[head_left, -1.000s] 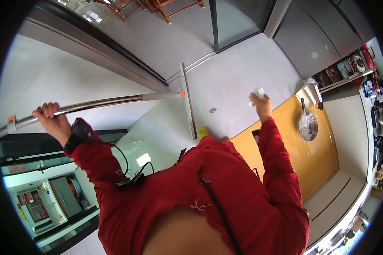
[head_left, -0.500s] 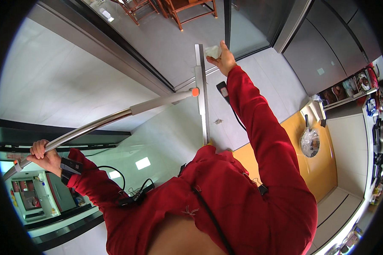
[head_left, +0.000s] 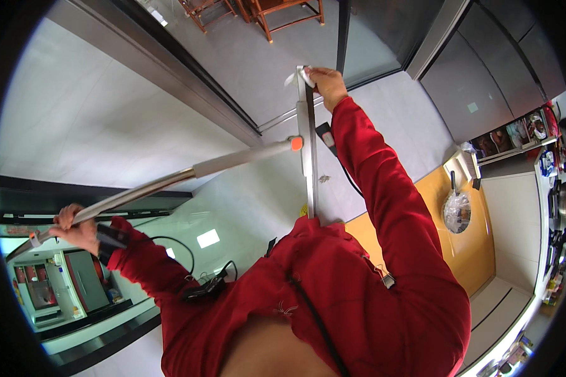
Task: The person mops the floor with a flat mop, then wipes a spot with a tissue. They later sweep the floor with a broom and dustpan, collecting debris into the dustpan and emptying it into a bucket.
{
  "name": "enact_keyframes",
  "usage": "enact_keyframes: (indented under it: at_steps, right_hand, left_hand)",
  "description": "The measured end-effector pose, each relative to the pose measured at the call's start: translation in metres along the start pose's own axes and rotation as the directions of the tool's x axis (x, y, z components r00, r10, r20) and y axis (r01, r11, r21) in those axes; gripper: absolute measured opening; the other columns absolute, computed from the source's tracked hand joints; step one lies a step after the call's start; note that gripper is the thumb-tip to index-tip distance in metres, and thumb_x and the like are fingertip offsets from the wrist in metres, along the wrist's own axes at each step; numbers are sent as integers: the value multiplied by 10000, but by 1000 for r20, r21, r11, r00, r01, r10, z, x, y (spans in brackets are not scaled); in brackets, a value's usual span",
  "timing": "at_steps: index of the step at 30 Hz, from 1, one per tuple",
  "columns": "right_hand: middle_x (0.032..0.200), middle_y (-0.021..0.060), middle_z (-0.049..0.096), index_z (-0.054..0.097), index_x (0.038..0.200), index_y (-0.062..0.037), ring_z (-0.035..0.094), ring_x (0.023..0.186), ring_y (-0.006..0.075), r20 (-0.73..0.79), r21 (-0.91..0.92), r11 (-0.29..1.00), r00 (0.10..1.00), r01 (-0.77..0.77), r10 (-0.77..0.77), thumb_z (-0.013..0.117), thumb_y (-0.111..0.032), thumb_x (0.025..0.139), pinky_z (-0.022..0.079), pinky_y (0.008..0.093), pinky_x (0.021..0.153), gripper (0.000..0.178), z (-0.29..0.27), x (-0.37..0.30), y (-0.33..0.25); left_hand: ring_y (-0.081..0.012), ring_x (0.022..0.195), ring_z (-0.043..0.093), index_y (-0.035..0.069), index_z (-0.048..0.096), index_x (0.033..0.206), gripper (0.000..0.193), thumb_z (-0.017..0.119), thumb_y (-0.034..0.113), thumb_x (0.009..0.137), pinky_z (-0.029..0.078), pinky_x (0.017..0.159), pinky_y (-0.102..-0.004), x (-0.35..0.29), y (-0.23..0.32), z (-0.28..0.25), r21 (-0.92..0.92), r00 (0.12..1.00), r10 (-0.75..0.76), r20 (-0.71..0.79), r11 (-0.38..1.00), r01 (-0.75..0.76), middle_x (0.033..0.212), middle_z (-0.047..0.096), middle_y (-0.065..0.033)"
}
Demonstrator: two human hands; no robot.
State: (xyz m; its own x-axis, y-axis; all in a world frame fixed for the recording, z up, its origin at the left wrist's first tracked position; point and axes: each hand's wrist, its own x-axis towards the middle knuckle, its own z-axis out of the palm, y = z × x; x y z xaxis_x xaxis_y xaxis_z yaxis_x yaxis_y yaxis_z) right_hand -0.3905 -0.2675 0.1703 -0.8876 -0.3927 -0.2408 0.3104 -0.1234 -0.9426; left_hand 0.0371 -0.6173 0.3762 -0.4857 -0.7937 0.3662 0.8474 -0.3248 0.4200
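Left hand (head_left: 75, 227) clamped round the pole (head_left: 170, 181), right hand (head_left: 327, 84) pinching a white wipe (head_left: 305, 76) at the bar's (head_left: 309, 169) far end, fingertips hard to make out! Red top (head_left: 333, 295) hides its near end; pale floor (head_left: 390, 113) below the right hand, chairs (head_left: 263, 20) cut off beyond.

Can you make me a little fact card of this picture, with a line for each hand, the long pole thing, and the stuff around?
Left hand: the hand is wrapped around the silver pole
Right hand: the hand holds a white tissue at the far end of the flat bar
Pole: its far end meets the bar at an orange piece
Floor: a small pale clump lies right of the bar
Right side: a pan with a dark handle
Top: wooden furniture
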Motion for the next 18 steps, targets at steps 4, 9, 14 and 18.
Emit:
enact_keyframes:
  at_steps: [4,9,14,18]
  right_hand:
    - [834,9,614,622,988,-18,548,736,102,55,86,994,996,69,-74,580,-147,830,440,246,690,208,10,-12,-15]
    - [794,-9,610,644,915,-38,531,689,71,87,337,935,986,108,-145,576,-148,836,419,224,648,151,20,-29,-19]
    - [720,-40,574,644,890,-50,500,632,49,65,368,926,992,80,-111,604,-167,829,397,202,584,138,30,-38,-4]
    - [755,-23,596,628,919,-58,541,678,71,3,374,917,988,141,-153,543,-156,870,425,211,593,139,39,-43,16]
  left_hand:
    - [-107,424,299,108,385,586,452,504,459,843,312,474,-247,-30,-71,-46,114,998,-30,-58,993,37,469,291,35]
    - [-105,421,286,119,358,564,471,505,475,835,284,458,-250,-33,-72,-88,-156,983,-102,-150,985,78,464,290,32]
    - [-100,427,288,122,361,566,464,510,472,833,278,456,-245,-22,-65,-108,-126,967,-125,-220,987,99,485,309,35]
    - [-98,426,285,122,358,585,439,518,440,842,278,457,-244,-20,-65,-113,-96,987,-80,-136,993,68,490,301,37]
